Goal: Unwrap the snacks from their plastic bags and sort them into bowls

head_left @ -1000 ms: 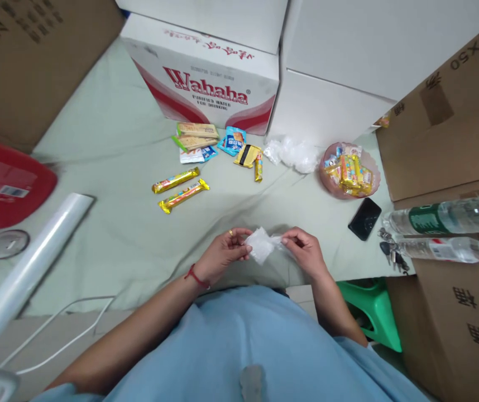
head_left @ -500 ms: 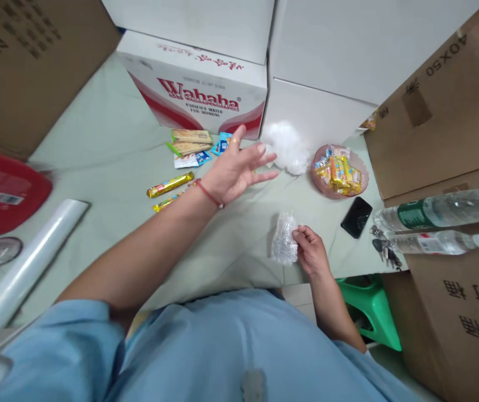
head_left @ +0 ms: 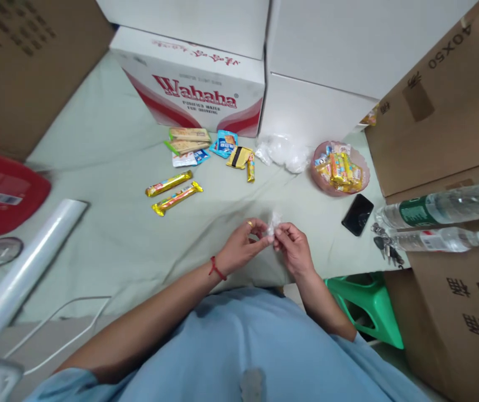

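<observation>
While I pinch it, the plastic (head_left: 275, 218) is over the bench (head_left: 206, 234), toward its front edge.
My left hand (head_left: 239, 244) and right hand (head_left: 297, 252) are nearly closed, fingertips on its thin, crinkled, clear surface. I judge the step to be handling it; any next move calls for a light pinch. Shiny bars (head_left: 176, 199) lie nearer the far edge, a translucent pink bowl (head_left: 315, 178) by the right edge.

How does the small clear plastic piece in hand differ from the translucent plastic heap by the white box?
The small clear plastic piece is held between the left hand and right hand; the translucent plastic heap lies on the pale green cloth. The piece shows smaller than the heap. Both look crumpled and whitish.
</observation>
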`<state>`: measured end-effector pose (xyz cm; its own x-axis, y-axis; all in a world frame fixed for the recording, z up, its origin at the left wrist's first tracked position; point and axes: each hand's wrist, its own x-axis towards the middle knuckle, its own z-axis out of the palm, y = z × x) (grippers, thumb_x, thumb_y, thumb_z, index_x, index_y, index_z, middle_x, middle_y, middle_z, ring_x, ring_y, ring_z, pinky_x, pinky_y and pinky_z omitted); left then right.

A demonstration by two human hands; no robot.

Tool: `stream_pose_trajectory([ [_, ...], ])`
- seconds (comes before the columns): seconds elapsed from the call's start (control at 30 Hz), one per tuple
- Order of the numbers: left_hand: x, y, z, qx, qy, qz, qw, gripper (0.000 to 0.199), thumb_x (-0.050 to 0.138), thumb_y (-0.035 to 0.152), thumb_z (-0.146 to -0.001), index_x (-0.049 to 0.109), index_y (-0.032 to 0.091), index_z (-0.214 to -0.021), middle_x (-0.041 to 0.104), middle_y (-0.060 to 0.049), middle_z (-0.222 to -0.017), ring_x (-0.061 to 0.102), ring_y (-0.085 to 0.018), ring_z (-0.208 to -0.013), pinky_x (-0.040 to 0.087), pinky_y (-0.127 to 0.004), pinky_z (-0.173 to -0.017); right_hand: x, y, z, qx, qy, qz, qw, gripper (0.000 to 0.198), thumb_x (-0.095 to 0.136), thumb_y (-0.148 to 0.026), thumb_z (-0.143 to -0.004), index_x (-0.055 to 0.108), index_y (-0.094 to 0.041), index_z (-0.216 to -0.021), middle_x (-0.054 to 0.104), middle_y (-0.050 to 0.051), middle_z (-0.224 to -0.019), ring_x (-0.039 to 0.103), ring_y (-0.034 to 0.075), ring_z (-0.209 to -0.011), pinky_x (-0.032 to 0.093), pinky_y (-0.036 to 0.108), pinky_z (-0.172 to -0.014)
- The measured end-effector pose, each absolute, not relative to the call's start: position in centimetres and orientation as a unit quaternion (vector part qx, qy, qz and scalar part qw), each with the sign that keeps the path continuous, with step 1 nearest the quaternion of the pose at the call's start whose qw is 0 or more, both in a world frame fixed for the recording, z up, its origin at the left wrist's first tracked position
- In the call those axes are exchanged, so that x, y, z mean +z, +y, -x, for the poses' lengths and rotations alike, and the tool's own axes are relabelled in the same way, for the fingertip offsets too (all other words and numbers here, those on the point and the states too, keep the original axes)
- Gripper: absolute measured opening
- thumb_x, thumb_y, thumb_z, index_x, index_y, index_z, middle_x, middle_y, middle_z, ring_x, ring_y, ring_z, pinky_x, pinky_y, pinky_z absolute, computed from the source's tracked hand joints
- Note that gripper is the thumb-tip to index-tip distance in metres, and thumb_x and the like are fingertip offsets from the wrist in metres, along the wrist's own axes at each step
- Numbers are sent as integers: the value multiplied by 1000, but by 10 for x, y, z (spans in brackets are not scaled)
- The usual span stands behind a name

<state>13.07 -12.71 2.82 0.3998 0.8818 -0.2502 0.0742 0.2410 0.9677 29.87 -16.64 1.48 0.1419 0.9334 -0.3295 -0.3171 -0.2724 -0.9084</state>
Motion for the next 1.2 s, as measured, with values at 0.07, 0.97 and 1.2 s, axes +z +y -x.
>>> stream_pose_trajectory([
  [0.07, 25, -124, -126, 331, 452, -510, 653, 37, 77, 53, -77, 68, 19, -90, 67, -3, -86, 61, -18, -83, 49, -30, -74, 16, -163, -291, 608, -303, 521, 517, 40, 88, -53, -75, 68, -21, -88, 63, -4, -66, 55, 10, -57, 45, 23, -55],
  [0.97, 0, -126, -62, 428, 454, -277, 730, 49, 92, 54, -64, 60, 21, -83, 57, 4, -76, 51, -11, -70, 44, -24, -66, 29, -148, -283, 597, -311, 545, 501, 39, 88, -53, -75, 66, -22, -81, 65, -3, -76, 51, 10, -60, 42, 22, -55],
  [1.2, -6, -127, -40, 420, 431, -262, 754, 45, 92, 52, -68, 63, 22, -85, 63, 2, -82, 58, -13, -76, 50, -26, -72, 29, -144, -303, 577, -341, 565, 481, 38, 90, -51, -73, 68, -22, -82, 65, -2, -73, 50, 10, -59, 41, 23, -54],
])
